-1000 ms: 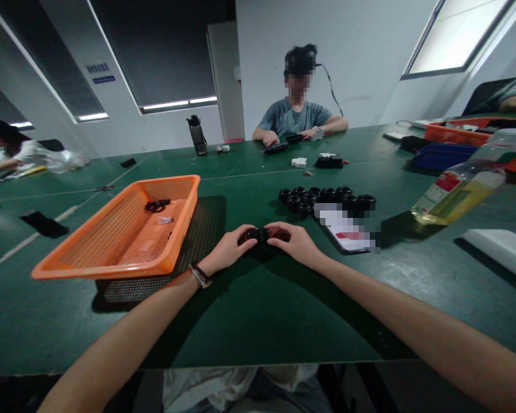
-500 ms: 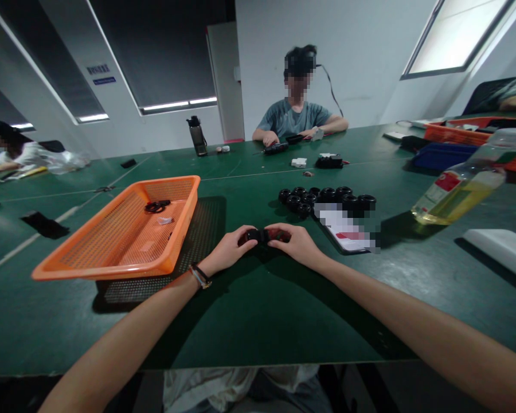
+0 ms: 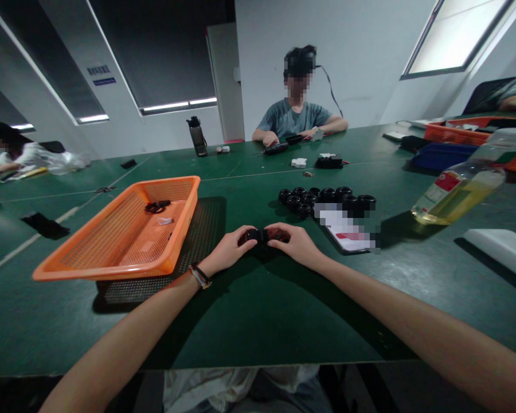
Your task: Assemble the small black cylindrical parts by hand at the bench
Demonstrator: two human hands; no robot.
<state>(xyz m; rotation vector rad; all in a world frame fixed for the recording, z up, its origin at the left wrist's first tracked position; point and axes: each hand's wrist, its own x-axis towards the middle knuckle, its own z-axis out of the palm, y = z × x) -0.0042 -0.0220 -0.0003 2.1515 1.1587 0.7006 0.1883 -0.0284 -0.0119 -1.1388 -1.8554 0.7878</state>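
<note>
My left hand [image 3: 231,248] and my right hand [image 3: 294,243] meet on the green table [image 3: 258,310], both closed round a small black part [image 3: 257,234] held between their fingertips. A bracelet sits on my left wrist. Behind my right hand lies a cluster of several black ring-shaped parts [image 3: 327,198], beside a phone [image 3: 348,232] lying flat. To the left stands an orange mesh basket [image 3: 124,232] holding a few black rings and small white pieces.
A tilted bottle of yellow liquid [image 3: 460,192] stands at right, with a white flat object [image 3: 505,248] near it. Orange and blue bins [image 3: 451,143] sit at far right. One person sits across the table, another at far left. A dark flask [image 3: 196,136] stands far back.
</note>
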